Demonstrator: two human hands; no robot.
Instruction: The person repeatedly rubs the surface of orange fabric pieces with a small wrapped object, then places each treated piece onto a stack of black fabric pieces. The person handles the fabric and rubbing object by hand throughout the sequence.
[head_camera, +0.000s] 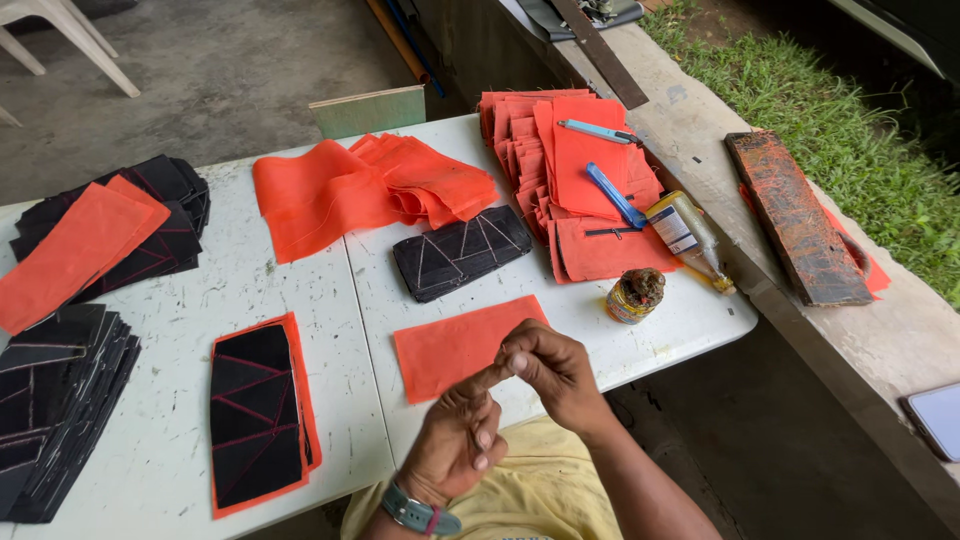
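Both hands meet at lower centre of the frame, above the table edge. Right hand (556, 368) has thumb and fingertips pinched together at the extended forefinger of the left hand (458, 440); looks like rubbing or picking something off that fingertip, possibly glue, too small to tell. Left hand's other fingers are curled loosely in, nothing visibly held. Neither hand touches any fabric.

Nearest thing: single orange fabric rectangle (455, 345), flat on the white table (300, 300), just above the hands at centre. Left of it, a black stitched panel on orange backing (255, 415), lower left. A black stitched piece (460, 250) lies above centre.

Step judgement: a pause between pieces, fingers being cleaned. The next move would call for clean fingertips and a flat, aligned lay on the orange rectangle.

Small glue jar (634, 296) and bottle (688, 232) stand at right centre, near the orange stack (575, 190).
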